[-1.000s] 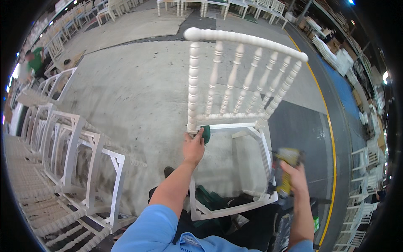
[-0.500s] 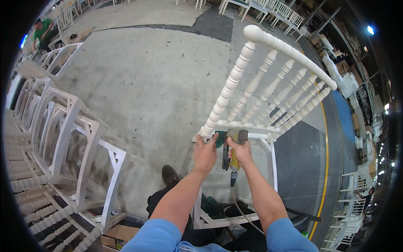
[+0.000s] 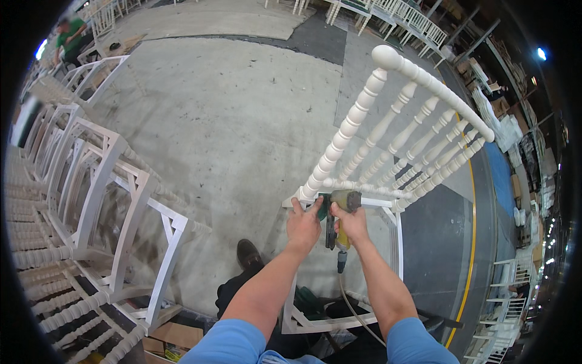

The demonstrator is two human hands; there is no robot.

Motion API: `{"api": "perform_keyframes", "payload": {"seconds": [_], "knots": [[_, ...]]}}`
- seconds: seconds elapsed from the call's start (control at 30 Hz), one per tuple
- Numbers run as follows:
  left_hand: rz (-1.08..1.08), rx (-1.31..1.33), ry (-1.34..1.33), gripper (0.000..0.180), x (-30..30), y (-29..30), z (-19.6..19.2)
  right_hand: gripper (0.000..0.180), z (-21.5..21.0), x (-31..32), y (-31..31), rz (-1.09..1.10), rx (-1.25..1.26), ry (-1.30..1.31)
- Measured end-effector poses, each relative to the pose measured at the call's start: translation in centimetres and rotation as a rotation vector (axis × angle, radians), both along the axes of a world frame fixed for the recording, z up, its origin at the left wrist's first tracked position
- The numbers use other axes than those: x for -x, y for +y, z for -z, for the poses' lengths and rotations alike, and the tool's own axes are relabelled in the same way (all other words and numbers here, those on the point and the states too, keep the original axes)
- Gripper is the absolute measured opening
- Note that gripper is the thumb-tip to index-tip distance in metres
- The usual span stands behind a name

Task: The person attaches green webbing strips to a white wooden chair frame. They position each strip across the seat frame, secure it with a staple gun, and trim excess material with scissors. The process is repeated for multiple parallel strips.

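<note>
A white chair (image 3: 348, 142) with a back of turned spindles stands in front of me, its open seat frame (image 3: 401, 242) toward my body. My right hand (image 3: 353, 225) is wrapped round the handle of a yellow air-powered nail gun (image 3: 347, 199) with a black magazine. The gun's head is at the inside of the seat frame, below the back; its tip is hidden. My left hand (image 3: 303, 227) grips the corner at the foot of the left back post, beside the gun. A dark green piece (image 3: 323, 209) shows between my left fingers and the gun.
An air hose (image 3: 354, 306) runs from the gun toward me. White chair frames (image 3: 115, 200) are stacked along my left. A cardboard box (image 3: 176, 335) sits by my lower left. A person in green (image 3: 74, 39) is at the far left. More chairs (image 3: 403, 18) stand at the back.
The view has shifted slightly, so the chair appears a little lower and farther right. Both hands and the nail gun keep nearly the same place at the chair's corner.
</note>
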State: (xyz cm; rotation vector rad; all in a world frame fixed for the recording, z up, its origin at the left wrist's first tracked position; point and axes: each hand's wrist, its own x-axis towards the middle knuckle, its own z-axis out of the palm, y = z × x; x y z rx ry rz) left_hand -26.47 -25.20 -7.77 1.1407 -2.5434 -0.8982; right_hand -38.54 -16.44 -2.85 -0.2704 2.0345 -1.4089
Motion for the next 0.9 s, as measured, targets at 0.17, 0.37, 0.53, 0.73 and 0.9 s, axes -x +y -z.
{"api": "perform_keyframes", "payload": {"seconds": [0.17, 0.37, 0.53, 0.73, 0.9], "knots": [[0.026, -0.072, 0.01, 0.07, 0.4, 0.3, -0.6, 0.029, 0.0, 0.0, 0.0, -0.004, 0.002, 0.002], [-0.012, -0.09, 0.122, 0.056, -0.1, 0.1, 0.2, 0.027, -0.4, -0.7, -0.4, -0.043, 0.013, -0.004], [-0.03, -0.116, 0.151, 0.051, 0.2, 0.3, 0.4, 0.028, -0.4, -0.3, -0.2, -0.044, -0.014, -0.003], [-0.059, -0.072, 0.214, 0.049, 0.1, 0.1, 1.3, 0.029, -0.8, -1.2, -0.4, -0.036, -0.023, -0.01], [-0.053, -0.078, 0.211, 0.046, 0.3, 0.3, 1.2, 0.026, -0.9, -0.9, -0.2, -0.039, -0.064, -0.003]]}}
